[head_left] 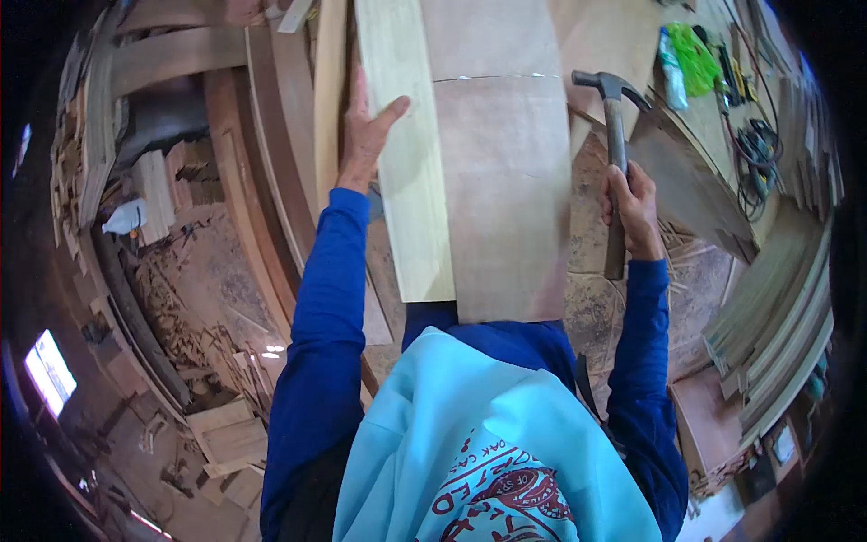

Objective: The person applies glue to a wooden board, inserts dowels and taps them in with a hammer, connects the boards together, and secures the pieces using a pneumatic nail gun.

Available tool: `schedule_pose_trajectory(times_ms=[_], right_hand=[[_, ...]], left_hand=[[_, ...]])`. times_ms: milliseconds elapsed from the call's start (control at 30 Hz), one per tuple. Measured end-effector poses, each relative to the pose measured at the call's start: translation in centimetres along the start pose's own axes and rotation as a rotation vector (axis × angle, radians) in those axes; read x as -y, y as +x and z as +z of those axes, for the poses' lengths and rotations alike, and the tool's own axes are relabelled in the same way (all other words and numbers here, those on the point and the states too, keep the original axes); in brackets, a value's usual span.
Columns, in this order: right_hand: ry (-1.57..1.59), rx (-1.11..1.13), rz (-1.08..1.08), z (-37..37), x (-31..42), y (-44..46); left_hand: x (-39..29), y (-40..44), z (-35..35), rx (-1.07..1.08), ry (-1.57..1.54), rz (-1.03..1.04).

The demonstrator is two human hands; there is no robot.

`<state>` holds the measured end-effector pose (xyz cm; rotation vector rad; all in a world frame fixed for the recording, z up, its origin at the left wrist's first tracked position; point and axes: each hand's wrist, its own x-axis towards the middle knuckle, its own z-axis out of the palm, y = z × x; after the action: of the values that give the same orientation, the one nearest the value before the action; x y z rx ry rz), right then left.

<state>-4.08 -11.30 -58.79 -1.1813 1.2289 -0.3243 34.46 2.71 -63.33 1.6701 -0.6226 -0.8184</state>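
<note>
My left hand (368,131) grips the left edge of a pale wooden board (414,181), its thumb lying on top of the board. The board lies lengthwise over a wider, pinkish-brown wood panel (508,181) that reaches back to my waist. A thin line crosses the panel near its far part. On the right, my right hand (636,208) is wrapped round the handle of a claw hammer (615,126). The hammer's head is up and beside the panel's right edge, apart from the pale board.
A green plastic bag (694,61), a clear bottle (672,68) and cables lie on a work surface at the upper right. Stacked boards (777,312) line the right side. Wood scraps cover the floor (203,280) on the left, beyond long planks.
</note>
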Motion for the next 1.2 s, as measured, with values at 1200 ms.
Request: schedule_pose_trajectory(times_ms=[1200], right_hand=[[-0.114,0.004,-0.045,1.1,0.0,-0.1]], left_hand=[[-1.1,-0.8,0.7,0.037,-0.076,-0.022]])
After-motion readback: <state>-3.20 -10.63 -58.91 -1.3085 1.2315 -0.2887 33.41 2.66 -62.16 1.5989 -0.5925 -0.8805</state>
